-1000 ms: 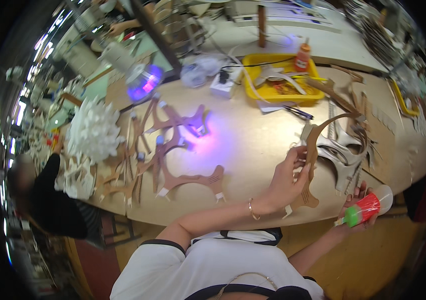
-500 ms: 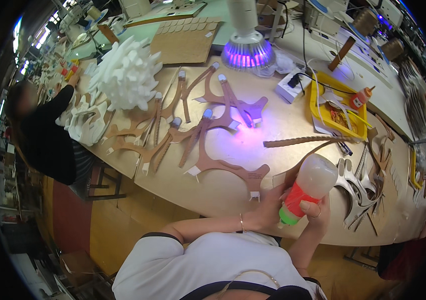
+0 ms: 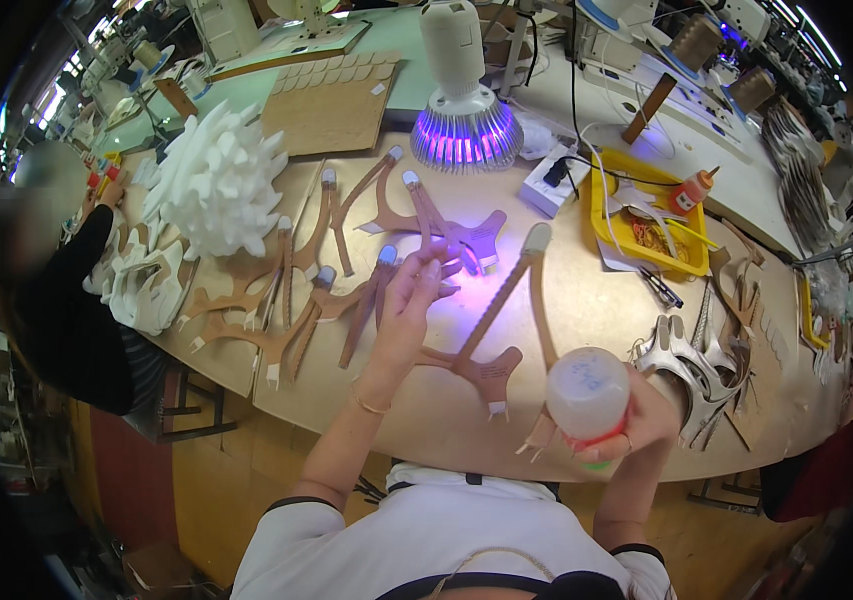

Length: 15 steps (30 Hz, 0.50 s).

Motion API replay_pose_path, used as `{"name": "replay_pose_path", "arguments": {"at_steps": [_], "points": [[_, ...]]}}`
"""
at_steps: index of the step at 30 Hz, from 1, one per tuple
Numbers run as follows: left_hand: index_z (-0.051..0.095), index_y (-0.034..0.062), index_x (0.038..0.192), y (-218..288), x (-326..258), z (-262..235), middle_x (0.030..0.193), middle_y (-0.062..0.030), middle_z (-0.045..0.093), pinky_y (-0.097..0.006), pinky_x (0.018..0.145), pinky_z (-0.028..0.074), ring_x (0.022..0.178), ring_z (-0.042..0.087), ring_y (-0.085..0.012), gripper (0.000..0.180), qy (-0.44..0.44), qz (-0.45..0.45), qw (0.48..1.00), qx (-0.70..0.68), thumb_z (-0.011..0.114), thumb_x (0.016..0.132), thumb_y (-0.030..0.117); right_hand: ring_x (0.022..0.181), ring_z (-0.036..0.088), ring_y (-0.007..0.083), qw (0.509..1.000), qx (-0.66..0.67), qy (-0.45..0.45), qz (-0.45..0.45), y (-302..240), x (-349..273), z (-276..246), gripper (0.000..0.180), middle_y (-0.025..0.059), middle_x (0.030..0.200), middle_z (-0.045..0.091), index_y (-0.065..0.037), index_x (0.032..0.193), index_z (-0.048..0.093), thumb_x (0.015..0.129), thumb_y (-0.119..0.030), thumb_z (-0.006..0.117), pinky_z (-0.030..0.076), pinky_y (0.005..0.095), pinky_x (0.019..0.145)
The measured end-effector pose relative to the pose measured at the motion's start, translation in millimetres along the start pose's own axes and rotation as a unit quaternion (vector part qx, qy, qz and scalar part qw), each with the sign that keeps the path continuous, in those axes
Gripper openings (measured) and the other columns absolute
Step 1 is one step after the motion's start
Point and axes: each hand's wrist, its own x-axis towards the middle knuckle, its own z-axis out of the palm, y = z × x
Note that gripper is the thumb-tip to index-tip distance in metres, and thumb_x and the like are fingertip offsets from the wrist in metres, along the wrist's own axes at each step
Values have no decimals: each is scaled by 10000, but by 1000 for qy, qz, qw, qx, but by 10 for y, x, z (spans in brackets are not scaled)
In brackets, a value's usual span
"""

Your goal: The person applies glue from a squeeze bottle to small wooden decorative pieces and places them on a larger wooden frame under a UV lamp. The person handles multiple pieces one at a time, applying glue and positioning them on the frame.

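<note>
My right hand (image 3: 646, 415) is wrapped round a squeeze bottle (image 3: 588, 390) with a cloudy white body and a red band. It is held base up, with a bit of green low down by my fingers. My left hand (image 3: 418, 290) reaches over the table into the purple light, its fingers partly bent and apart, with nothing visible in them. Just beyond it lies a brown leather upper piece (image 3: 481, 238). Between my hands lies another brown upper piece (image 3: 491, 375), with a braided strap (image 3: 494, 312) meeting a plain strap under a pale clip (image 3: 537, 238).
A purple-glowing lamp (image 3: 466, 130) stands at the back. Several brown strap pieces and a spiky white foam pile (image 3: 216, 185) lie left. To the right are a yellow tray (image 3: 681, 265) with a small orange bottle (image 3: 691, 190), and silver strap pieces (image 3: 691, 365). Another person (image 3: 76, 300) sits at far left.
My left hand has left the bottle's side and moved forward and left, under the lamp. The bottle has tipped more base up. The braided strap and its clip now lie between my hands.
</note>
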Motion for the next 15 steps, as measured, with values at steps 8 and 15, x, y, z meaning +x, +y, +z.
{"name": "replay_pose_path", "arguments": {"at_steps": [8, 15], "points": [[451, -53, 1284, -105, 312, 204, 1104, -140, 635, -318, 897, 529, 1018, 632, -196, 375, -97, -66, 992, -48, 522, 971, 140, 818, 603, 139, 993, -103, -48, -7, 36, 644, -132, 564, 60, 912, 652, 1, 1053, 605, 643, -292, 857, 503, 284, 762], [562, -45, 1194, -221, 322, 208, 1050, -158, 660, -309, 771, 548, 858, 673, -211, 283, -24, 27, 996, 78, 523, 921, 21, 857, 634, 174, 995, 8, 96, -27, 10, 892, -235, 649, 81, 999, 641, -10, 1176, 529, 652, -249, 829, 530, 321, 774]]}}
